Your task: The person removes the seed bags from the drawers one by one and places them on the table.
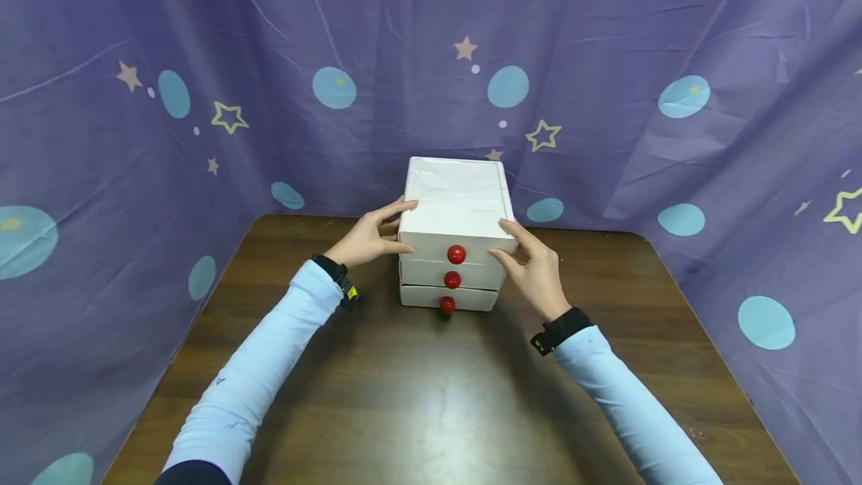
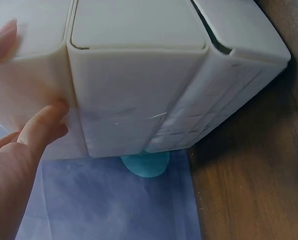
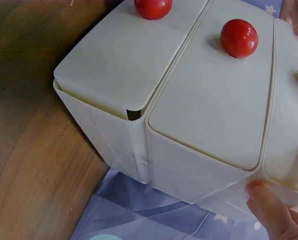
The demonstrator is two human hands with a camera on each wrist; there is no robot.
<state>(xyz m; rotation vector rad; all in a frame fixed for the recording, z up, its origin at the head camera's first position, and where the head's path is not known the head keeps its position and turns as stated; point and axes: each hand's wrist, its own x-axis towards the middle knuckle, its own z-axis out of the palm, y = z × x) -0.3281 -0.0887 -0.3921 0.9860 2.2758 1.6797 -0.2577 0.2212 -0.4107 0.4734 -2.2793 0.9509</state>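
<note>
Drawer box: small white drawer box [image 1: 455, 245], three drawers stacked, sits on the table [image 1: 431, 395] between both hands, toward the far edge by the cloth.
Left hand: left hand [image 1: 367, 238] on the box's left side at top-drawer height, fingers straight along the upper edge, thumb on the front corner; grasping the box, fingers bent round its corner.
Left wrist view: fingertip [image 2: 49, 117] pressed on the white side wall [image 2: 139, 115]; the box fills the frame just past the hand.
Right hand: right hand [image 1: 535, 268] on the box's right front corner, thumb on the front face, fingers up the side; also grasping the box.
Right wrist view: fingertip [image 3: 268, 205] touches the lower corner; box directly ahead.
Knobs: three red knobs [image 1: 456, 254], one per drawer, in a column between the two thumbs, untouched.
Bottom drawer: sticks out slightly, below and nearer than both hands.
Backdrop: purple cloth [image 1: 202, 58] with stars and blue dots, behind the box.
</note>
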